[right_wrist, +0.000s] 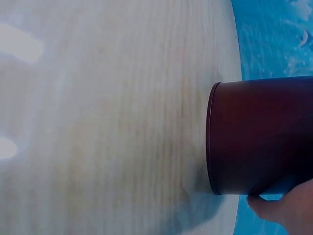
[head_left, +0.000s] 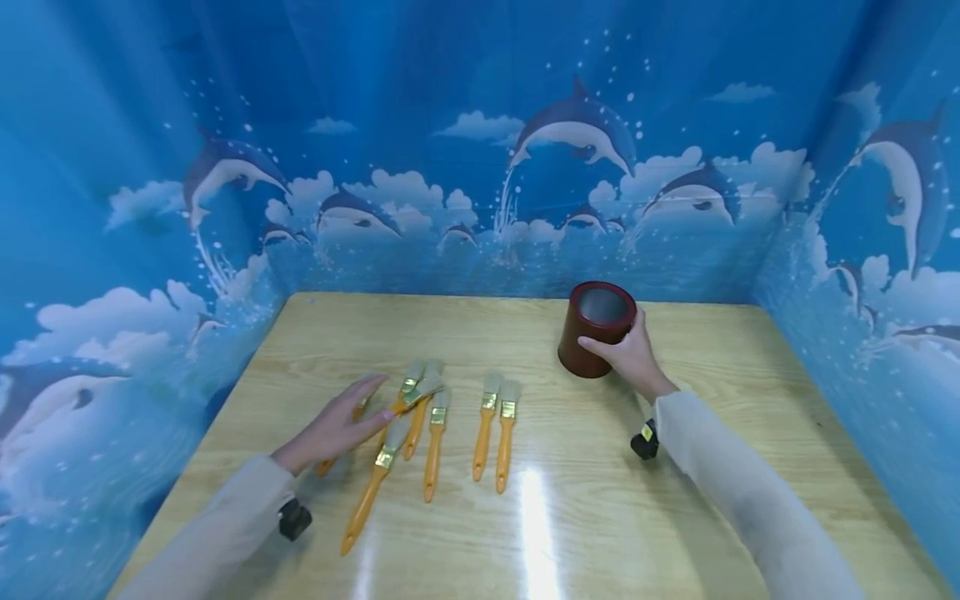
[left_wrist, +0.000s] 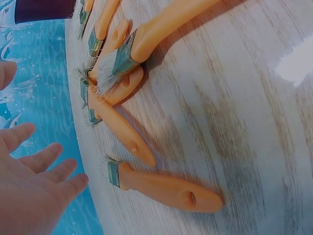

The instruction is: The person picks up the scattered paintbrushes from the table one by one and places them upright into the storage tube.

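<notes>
My left hand (head_left: 337, 429) hovers over the left part of a loose group of paintbrushes with orange handles and pale bristles. Its fingers (left_wrist: 41, 159) are spread and fairly straight, apart from the brushes in the left wrist view. A longer paintbrush (head_left: 363, 508) lies nearest me, its bristles pointing away. Several others overlap by the hand, one brush (head_left: 435, 454) lying at their right. At the right, my right hand (head_left: 633, 354) grips a dark red cylindrical container (head_left: 579, 363), thumb on the near side. The container stands upright or nearly so; its far-side fingers are mostly hidden.
Two more paintbrushes (head_left: 505, 450) lie side by side near the middle of the light wooden table (head_left: 622, 517). A blue dolphin-printed curtain (head_left: 420, 250) encloses the back and sides. Bright glare marks the table's near middle.
</notes>
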Tool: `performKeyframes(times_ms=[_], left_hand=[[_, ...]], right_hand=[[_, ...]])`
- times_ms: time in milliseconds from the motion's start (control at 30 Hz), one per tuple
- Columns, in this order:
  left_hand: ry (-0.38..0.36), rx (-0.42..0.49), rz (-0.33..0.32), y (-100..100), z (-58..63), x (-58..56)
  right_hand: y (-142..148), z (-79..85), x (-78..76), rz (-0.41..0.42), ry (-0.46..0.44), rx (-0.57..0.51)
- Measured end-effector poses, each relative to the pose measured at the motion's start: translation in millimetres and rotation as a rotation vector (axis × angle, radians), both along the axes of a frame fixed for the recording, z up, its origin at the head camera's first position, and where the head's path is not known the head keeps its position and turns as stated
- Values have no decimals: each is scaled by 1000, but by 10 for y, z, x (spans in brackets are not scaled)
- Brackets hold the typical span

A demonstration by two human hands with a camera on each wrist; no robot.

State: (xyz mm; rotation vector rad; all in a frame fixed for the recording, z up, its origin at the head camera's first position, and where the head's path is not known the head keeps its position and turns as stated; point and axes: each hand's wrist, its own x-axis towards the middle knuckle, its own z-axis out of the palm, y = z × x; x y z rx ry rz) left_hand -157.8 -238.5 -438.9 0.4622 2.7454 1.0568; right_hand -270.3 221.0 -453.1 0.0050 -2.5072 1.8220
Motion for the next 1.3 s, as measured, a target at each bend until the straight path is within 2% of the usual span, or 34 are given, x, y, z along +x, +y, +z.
performKeyframes(times_ms=[167, 400, 533, 667, 833, 1000, 1300], left_hand=[[5, -6, 22, -37, -23, 4], [-25, -15, 89, -96, -9, 31], [-38, -8, 118, -121, 9, 30], [-55, 15, 150, -150, 5, 24], [-82, 76, 177, -202, -22, 7], [-140, 159, 200, -261, -42, -41], [-223, 256, 257, -368, -73, -114]], right_hand=[[-69, 7, 152, 33, -10, -20], [-156, 3, 376, 75, -20, -6], [-175, -16, 540, 80, -34, 22], [-189, -36, 711, 111, -24, 3], [-222, -59, 908, 150, -32, -29], [-254, -68, 1061, 170, -30, -27], [-279, -59, 1190, 184, 1, -8]])
